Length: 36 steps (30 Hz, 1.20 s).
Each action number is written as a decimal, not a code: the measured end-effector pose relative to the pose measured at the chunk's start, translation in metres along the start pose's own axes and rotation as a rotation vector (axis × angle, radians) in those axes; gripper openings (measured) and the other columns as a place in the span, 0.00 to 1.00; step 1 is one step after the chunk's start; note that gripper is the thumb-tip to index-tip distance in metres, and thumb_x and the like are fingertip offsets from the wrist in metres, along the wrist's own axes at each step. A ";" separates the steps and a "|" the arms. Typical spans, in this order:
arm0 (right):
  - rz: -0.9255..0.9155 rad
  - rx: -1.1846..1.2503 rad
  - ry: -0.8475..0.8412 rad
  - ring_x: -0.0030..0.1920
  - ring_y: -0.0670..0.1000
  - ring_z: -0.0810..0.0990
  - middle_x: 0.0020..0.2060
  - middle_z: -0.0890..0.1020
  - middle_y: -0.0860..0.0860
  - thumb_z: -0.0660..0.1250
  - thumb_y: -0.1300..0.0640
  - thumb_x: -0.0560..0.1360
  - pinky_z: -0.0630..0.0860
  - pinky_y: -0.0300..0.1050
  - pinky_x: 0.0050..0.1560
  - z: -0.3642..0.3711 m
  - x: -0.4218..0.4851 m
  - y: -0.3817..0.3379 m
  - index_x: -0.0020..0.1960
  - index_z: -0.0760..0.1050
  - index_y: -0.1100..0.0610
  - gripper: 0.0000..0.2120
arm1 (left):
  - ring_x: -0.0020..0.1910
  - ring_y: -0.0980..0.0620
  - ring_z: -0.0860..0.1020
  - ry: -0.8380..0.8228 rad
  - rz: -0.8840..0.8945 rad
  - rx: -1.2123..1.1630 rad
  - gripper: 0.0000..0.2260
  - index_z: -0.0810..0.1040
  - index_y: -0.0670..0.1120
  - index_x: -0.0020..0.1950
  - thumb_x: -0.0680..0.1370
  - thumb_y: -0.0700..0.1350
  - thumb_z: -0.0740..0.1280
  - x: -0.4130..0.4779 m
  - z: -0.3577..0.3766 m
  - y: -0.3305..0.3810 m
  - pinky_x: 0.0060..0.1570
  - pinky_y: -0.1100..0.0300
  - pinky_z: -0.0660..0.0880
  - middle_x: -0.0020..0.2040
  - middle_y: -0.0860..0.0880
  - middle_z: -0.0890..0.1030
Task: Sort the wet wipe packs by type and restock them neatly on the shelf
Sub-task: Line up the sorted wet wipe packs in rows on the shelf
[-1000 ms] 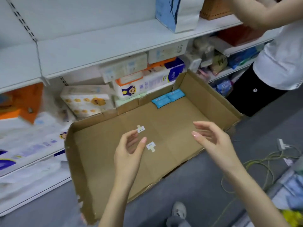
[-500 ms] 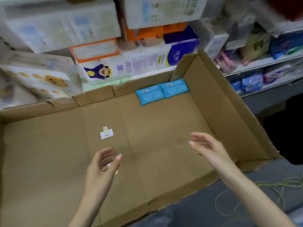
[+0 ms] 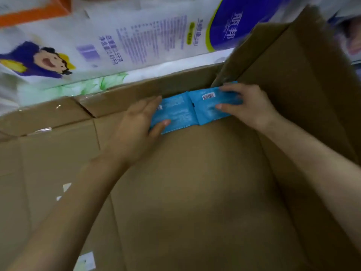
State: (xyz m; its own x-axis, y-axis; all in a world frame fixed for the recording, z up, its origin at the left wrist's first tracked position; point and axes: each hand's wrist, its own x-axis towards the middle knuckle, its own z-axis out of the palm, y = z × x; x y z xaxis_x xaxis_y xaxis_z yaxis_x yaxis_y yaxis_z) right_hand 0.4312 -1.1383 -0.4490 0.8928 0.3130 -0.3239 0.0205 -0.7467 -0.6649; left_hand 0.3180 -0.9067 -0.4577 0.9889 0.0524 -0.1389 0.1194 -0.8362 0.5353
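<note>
Blue wipe packs (image 3: 184, 116), barcode (image 3: 208, 96), print (image 3: 174, 107) too blurred

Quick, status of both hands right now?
Left hand: grips the left blue pack, thumb at its near edge.
Right hand: grips the right blue pack, thumb on top.

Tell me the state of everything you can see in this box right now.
Cardboard box: open, walls standing up.
Left blue pack: lying flat by the far wall, gripped by left hand.
Right blue pack: flat, touching the first, gripped by right hand.
</note>
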 end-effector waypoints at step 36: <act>0.271 1.193 -0.384 0.52 0.56 0.83 0.53 0.83 0.58 0.68 0.74 0.63 0.81 0.46 0.41 -0.020 -0.423 -0.143 0.62 0.72 0.61 0.28 | 0.41 0.45 0.84 0.029 -0.718 -1.718 0.17 0.77 0.43 0.57 0.69 0.34 0.63 -0.373 -0.111 0.175 0.35 0.51 0.82 0.48 0.43 0.85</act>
State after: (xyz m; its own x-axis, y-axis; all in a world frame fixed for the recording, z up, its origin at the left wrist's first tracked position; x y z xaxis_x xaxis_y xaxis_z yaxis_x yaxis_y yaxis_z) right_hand 0.0597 -1.1753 -0.2035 0.6146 0.5316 -0.5828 -0.7327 0.1111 -0.6714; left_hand -0.0197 -1.0119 -0.2195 0.7138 0.1249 -0.6892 0.3912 0.7451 0.5401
